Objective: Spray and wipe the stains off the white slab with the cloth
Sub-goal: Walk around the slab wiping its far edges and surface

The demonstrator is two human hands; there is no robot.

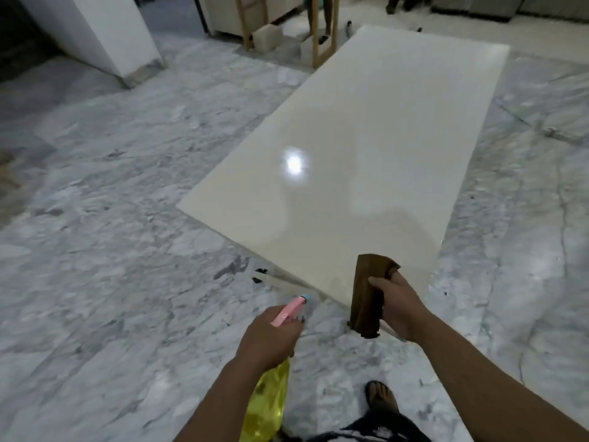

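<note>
A large white slab (360,148) lies flat on the marble floor and stretches away from me, with a bright lamp reflection on its glossy face. No stain shows clearly on it. My left hand (271,339) grips a spray bottle (266,406) with a yellow body and a pink nozzle that points toward the slab's near corner. My right hand (398,309) holds a folded brown cloth (366,298) that hangs down over the slab's near edge.
Grey-veined marble floor (111,250) surrounds the slab. A white leaning panel (98,33) stands at the far left. Wooden frame legs (318,36) and small blocks stand beyond the slab's far end. My sandalled foot (381,398) is near the bottom.
</note>
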